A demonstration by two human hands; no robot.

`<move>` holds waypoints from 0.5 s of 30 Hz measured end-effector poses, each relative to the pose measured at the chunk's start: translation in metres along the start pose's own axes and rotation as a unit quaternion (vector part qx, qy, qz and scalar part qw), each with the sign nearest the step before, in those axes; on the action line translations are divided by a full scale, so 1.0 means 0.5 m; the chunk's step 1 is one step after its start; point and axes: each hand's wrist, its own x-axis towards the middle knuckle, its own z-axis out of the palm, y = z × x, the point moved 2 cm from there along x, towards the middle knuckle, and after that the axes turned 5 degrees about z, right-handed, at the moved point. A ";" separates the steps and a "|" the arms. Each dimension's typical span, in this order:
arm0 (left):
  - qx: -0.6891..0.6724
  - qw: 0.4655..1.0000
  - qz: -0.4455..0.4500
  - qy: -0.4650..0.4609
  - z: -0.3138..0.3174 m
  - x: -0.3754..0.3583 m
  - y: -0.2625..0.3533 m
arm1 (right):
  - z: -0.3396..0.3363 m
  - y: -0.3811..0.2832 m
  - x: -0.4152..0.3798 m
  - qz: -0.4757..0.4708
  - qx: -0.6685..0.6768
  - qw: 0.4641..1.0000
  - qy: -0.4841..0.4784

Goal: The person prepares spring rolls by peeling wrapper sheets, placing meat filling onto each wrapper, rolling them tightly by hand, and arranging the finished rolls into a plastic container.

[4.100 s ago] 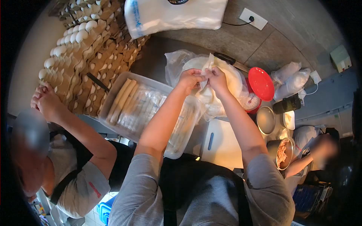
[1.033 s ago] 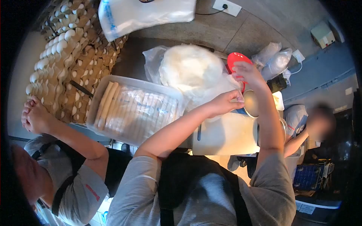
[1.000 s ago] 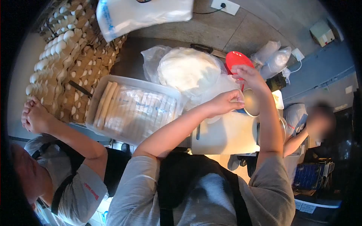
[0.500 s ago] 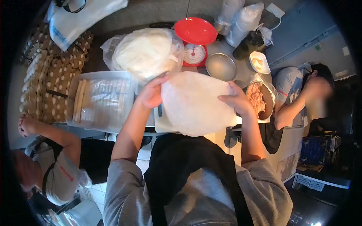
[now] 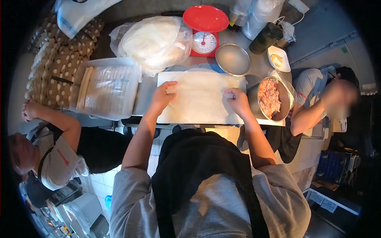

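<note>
A thin, whitish wrapper sheet (image 5: pixel 202 95) lies flat on the white cutting board (image 5: pixel 163 115); its edges are hard to tell from the board. My left hand (image 5: pixel 162 98) is over the board's left side, thumb and forefinger apart, holding nothing. Over the right side is my right hand (image 5: pixel 238 102), its forefinger and thumb parted and the other fingers loosely curled, near the sheet's right edge. Just right of that hand, a metal pot (image 5: pixel 284 104) holds pinkish minced filling (image 5: pixel 269 97).
Behind the board are a plastic-wrapped stack of wrapper sheets (image 5: pixel 152 39), a red scale (image 5: pixel 204 43) and a metal bowl (image 5: pixel 233 59). A plastic tub (image 5: pixel 131 107) of rolls stands left, beside egg trays (image 5: pixel 59 79). One person (image 5: pixel 59 154) is at left, another (image 5: pixel 313 95) at right.
The wrapper sheet, held up between both hands before, now lies on the board. Both hands have let go of it. The view has shifted slightly.
</note>
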 end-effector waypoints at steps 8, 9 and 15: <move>0.135 0.988 0.069 0.042 -0.034 0.041 -0.066 | 0.052 -0.055 0.067 0.019 -0.078 0.990 0.114; 0.114 0.990 0.073 0.039 -0.045 0.047 -0.059 | 0.066 -0.067 0.078 -0.002 -0.101 0.989 0.105; 0.176 0.982 0.073 -0.003 -0.051 -0.030 -0.034 | 0.068 -0.121 0.065 -0.141 -0.174 0.957 0.184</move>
